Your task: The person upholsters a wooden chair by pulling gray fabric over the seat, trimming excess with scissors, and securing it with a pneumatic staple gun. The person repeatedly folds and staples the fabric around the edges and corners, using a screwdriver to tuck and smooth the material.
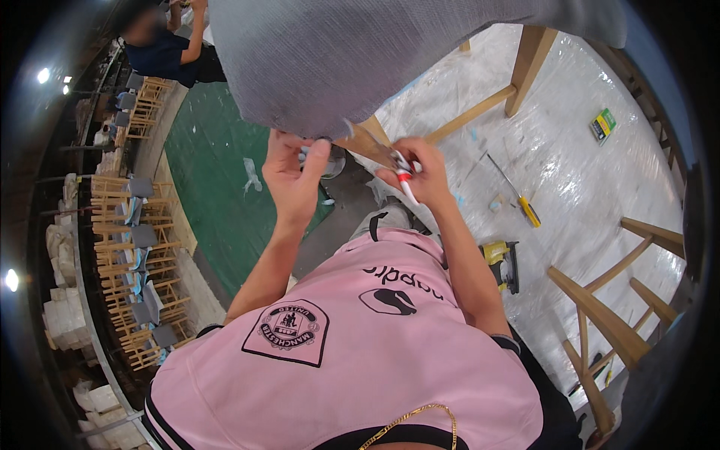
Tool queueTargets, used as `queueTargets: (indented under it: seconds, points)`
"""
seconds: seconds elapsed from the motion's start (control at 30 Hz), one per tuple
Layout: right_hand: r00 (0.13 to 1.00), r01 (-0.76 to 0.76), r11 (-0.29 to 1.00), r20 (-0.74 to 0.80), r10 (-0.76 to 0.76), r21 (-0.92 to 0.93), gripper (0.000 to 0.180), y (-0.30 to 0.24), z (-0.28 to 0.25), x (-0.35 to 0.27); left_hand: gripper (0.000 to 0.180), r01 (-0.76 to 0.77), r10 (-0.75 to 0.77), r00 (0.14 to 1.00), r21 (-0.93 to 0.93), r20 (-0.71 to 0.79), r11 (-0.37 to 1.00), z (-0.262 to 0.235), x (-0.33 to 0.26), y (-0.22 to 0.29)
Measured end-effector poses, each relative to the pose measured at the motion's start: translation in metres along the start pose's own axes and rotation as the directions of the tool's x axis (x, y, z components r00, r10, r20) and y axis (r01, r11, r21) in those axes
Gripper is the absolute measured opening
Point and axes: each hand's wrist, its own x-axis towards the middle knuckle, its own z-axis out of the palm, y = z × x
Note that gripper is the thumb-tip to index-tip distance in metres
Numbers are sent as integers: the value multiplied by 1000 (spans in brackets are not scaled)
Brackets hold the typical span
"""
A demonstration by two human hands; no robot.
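A wooden chair with a grey fabric seat [352, 60] lies tipped on the plastic-covered table [570, 157]. My left hand [294, 176] pinches the lower edge of the grey fabric near a wooden leg [367, 139]. My right hand [420, 171] grips a small red-and-white handled cutting tool [403, 180], its blade end against the fabric edge by the same leg. Both hands are close together just below the seat. I wear a pink shirt.
A yellow-handled screwdriver [517, 196], a yellow and black nail gun [504, 262] and a small green box [602, 124] lie on the plastic sheet. Another wooden chair frame [607, 315] stands at the right. Stacked chairs [139, 262] line the left, where another person [169, 49] works.
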Motion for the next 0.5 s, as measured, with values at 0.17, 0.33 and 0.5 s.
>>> queueTargets:
  seconds: [0.17,0.33,0.5]
  points:
    - [925,-379,876,-93,368,-299,55,64,-58,-101,52,-434,448,880,114,-158,893,-2,39,24]
    - [735,-621,465,-264,624,-631,45,107,-113,-192,50,-749,752,651,247,103,615,5,89,53]
    - [833,-501,545,-204,514,-672,44,174,-134,-254,27,-738,757,651,284,58,612,28,111,62]
